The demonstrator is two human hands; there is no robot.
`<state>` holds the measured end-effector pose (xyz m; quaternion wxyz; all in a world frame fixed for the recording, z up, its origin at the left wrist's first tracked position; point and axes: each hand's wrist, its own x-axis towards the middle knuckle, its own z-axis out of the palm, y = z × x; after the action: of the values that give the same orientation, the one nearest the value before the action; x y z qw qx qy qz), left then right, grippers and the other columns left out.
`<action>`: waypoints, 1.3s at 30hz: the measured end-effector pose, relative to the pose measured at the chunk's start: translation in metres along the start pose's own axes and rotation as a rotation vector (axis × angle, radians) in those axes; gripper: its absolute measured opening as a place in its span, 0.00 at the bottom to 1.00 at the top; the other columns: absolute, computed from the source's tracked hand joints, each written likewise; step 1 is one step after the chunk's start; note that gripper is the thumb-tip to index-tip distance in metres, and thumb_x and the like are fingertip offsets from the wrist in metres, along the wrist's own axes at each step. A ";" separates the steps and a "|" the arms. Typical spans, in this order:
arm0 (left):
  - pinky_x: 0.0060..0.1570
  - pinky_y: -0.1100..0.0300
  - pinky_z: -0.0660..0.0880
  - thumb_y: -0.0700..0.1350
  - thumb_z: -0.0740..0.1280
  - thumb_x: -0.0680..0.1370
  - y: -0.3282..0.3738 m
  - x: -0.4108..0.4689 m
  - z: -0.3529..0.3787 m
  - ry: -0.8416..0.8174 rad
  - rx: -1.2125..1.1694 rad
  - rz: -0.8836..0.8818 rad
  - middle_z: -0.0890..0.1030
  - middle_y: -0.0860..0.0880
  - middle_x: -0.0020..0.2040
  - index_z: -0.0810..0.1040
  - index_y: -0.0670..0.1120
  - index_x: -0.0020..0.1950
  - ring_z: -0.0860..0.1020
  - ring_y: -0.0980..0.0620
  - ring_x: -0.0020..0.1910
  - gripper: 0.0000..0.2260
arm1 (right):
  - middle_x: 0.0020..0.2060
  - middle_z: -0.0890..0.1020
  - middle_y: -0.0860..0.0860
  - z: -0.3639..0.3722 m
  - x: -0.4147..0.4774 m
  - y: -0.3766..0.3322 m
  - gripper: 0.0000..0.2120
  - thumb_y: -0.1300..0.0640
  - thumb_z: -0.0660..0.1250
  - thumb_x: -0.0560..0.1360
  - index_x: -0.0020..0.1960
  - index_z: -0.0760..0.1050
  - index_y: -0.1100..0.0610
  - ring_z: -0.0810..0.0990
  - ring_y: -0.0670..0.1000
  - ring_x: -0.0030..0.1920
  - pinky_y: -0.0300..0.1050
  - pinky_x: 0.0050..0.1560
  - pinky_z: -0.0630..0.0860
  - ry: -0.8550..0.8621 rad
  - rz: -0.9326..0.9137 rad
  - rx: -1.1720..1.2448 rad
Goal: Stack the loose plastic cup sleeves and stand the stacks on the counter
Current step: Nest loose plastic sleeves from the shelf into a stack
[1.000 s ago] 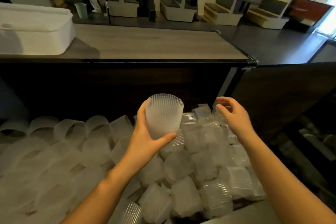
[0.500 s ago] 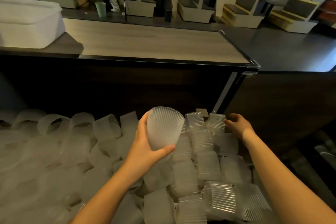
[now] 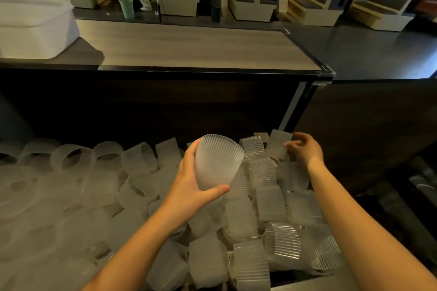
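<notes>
counter (image 3: 189,47): open right of white tub (image 3: 35,26) | below: loose sleeves (image 3: 269,203) packed against counter wall

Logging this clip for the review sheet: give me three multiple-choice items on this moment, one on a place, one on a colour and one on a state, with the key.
1. Where does the right hand reach?
A. the far right end of the pile
B. a drawer
C. the floor

2. What colour is the ribbed sleeve in the left hand?
A. blue
B. frosted whitish
C. black

3. How is that ribbed sleeve?
A. lying flat
B. crushed
C. upright, lifted above the pile

Key:
1 A, its fingers pinch the edge of a flat sleeve there.
2 B, it is pale and see-through along its ribs.
3 C, the left hand's grip holds it wide mouth up above the pile.
</notes>
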<state>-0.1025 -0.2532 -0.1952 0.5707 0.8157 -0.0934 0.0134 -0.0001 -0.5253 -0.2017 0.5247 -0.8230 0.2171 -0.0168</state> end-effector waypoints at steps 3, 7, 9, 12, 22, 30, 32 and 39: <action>0.56 0.64 0.66 0.49 0.75 0.67 0.002 0.004 0.003 -0.025 0.030 0.024 0.58 0.68 0.62 0.50 0.73 0.61 0.63 0.64 0.61 0.39 | 0.48 0.80 0.52 -0.005 -0.030 -0.024 0.19 0.63 0.63 0.76 0.67 0.67 0.57 0.78 0.48 0.53 0.40 0.53 0.71 -0.004 -0.149 0.157; 0.60 0.57 0.67 0.49 0.76 0.67 0.001 0.010 0.006 -0.036 0.050 0.029 0.59 0.62 0.65 0.49 0.72 0.63 0.62 0.58 0.64 0.41 | 0.46 0.82 0.46 -0.010 -0.080 -0.056 0.16 0.62 0.64 0.76 0.61 0.70 0.50 0.80 0.38 0.48 0.30 0.44 0.75 -0.036 -0.468 0.263; 0.61 0.56 0.68 0.49 0.76 0.66 0.001 0.012 0.007 -0.037 0.065 0.040 0.59 0.59 0.67 0.50 0.69 0.65 0.62 0.57 0.65 0.41 | 0.45 0.82 0.47 -0.011 -0.101 -0.064 0.15 0.65 0.63 0.76 0.57 0.72 0.49 0.81 0.40 0.49 0.31 0.48 0.75 -0.086 -0.598 0.343; 0.64 0.51 0.67 0.49 0.76 0.66 0.003 0.015 0.008 -0.049 0.069 0.053 0.57 0.60 0.68 0.47 0.71 0.66 0.61 0.55 0.67 0.44 | 0.42 0.82 0.47 -0.004 -0.116 -0.065 0.16 0.67 0.63 0.76 0.55 0.74 0.48 0.81 0.44 0.48 0.37 0.52 0.76 -0.166 -0.733 0.246; 0.61 0.50 0.70 0.61 0.72 0.61 0.000 0.020 0.012 -0.100 0.094 0.081 0.51 0.81 0.59 0.44 0.75 0.66 0.62 0.55 0.66 0.45 | 0.44 0.80 0.43 0.006 -0.115 -0.040 0.15 0.55 0.61 0.74 0.55 0.74 0.38 0.78 0.45 0.51 0.36 0.54 0.73 -0.266 -0.841 -0.036; 0.59 0.58 0.66 0.56 0.74 0.64 -0.005 0.020 0.016 -0.111 0.098 0.118 0.55 0.72 0.63 0.46 0.72 0.68 0.62 0.65 0.62 0.45 | 0.52 0.76 0.33 0.008 -0.108 -0.026 0.14 0.55 0.61 0.75 0.55 0.72 0.37 0.74 0.39 0.57 0.33 0.57 0.71 -0.271 -0.791 -0.002; 0.59 0.57 0.65 0.53 0.75 0.66 -0.003 0.019 0.017 -0.104 0.099 0.114 0.55 0.71 0.62 0.46 0.71 0.68 0.61 0.60 0.63 0.45 | 0.52 0.75 0.35 -0.002 -0.097 -0.019 0.15 0.59 0.63 0.76 0.57 0.72 0.41 0.74 0.39 0.57 0.36 0.58 0.71 -0.097 -0.683 0.031; 0.61 0.56 0.64 0.49 0.75 0.68 -0.001 0.015 0.018 -0.097 0.078 0.115 0.53 0.74 0.61 0.44 0.74 0.65 0.60 0.59 0.64 0.45 | 0.69 0.64 0.53 -0.025 -0.053 0.022 0.22 0.52 0.62 0.78 0.70 0.63 0.50 0.61 0.55 0.69 0.48 0.60 0.67 0.043 -0.118 -0.438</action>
<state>-0.0894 -0.2719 -0.2011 0.5315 0.8304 -0.1670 0.0100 -0.0615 -0.5343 -0.1990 0.3266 -0.9281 0.1782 -0.0176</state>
